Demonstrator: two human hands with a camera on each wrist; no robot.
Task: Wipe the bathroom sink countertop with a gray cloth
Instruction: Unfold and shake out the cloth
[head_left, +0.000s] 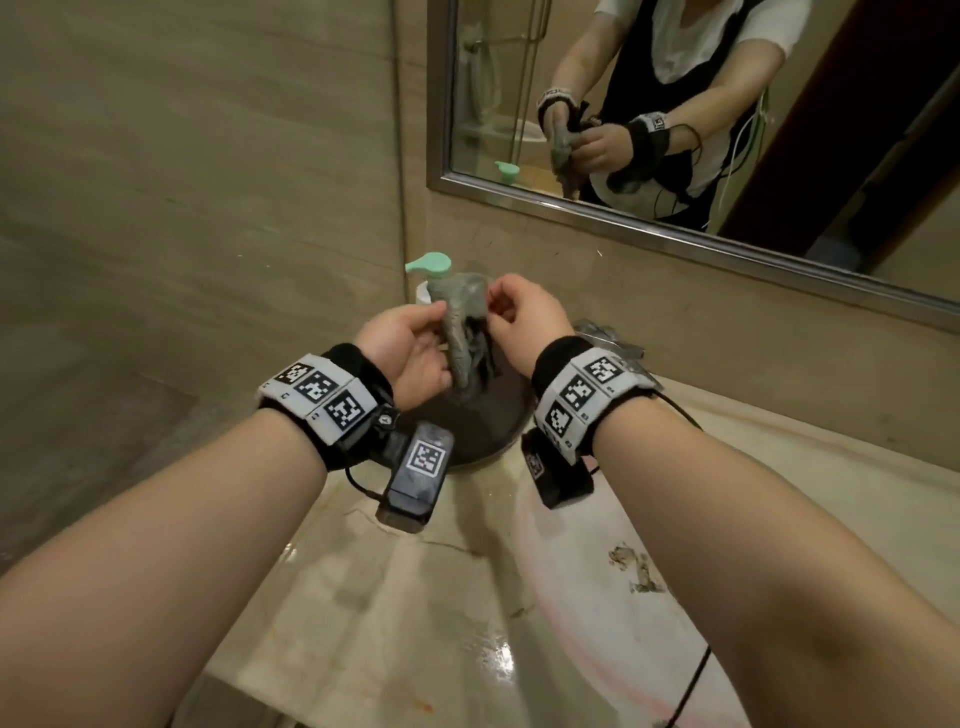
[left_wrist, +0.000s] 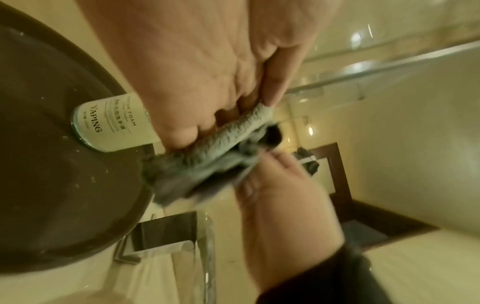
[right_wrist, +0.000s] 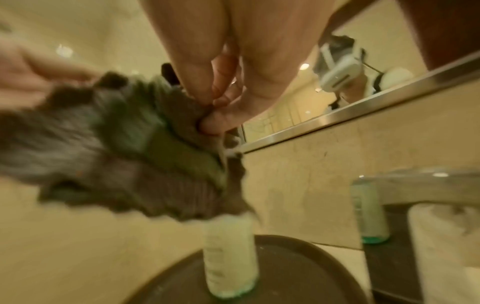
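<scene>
A crumpled gray cloth (head_left: 464, 325) hangs in the air between both hands, above a round dark tray (head_left: 483, 431) on the marble countertop (head_left: 415, 597). My left hand (head_left: 410, 343) grips the cloth's left side, fingers curled round it (left_wrist: 228, 133). My right hand (head_left: 519, 317) pinches its upper right edge between thumb and fingertips (right_wrist: 207, 115). In the right wrist view the cloth (right_wrist: 130, 148) is blurred and hangs just over a soap bottle.
A white pump bottle (left_wrist: 114, 123) with a mint-green pump head (head_left: 428, 264) stands on the tray at the back corner. A chrome faucet (right_wrist: 415, 185) is to the right. A framed mirror (head_left: 675, 239) hangs above the backsplash, and a tiled wall closes the left side.
</scene>
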